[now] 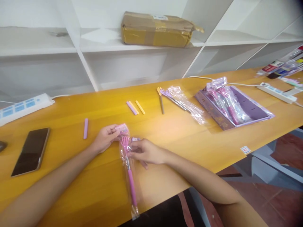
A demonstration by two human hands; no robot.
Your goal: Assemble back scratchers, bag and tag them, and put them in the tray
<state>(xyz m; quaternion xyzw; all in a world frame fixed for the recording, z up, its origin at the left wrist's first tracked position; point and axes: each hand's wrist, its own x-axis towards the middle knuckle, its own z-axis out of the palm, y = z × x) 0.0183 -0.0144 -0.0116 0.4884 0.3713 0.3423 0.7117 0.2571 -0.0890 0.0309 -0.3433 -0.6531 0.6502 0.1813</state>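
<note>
A pink back scratcher [131, 184] lies in a clear plastic sleeve near the table's front edge, its claw end away from me. My left hand [105, 137] is closed on the pink printed card [122, 129] at the sleeve's top. My right hand [148, 152] pinches the sleeve's right side beside the claw; a small bluish printed piece shows behind its fingers. Further off lie a back scratcher with a yellow claw [161, 102] and purple-clawed ones [174, 100], their metal rods bare. Loose handle tubes, purple [85, 128] and yellow [140, 107], rest to the left.
An open purple display box [251, 105] holds several bagged pink back scratchers. Crumpled clear sleeves [189, 105] lie left of it. A phone [30, 152] and a power strip [26, 107] are at left, another strip [279, 92] at right. A taped carton [157, 31] sits on the shelf.
</note>
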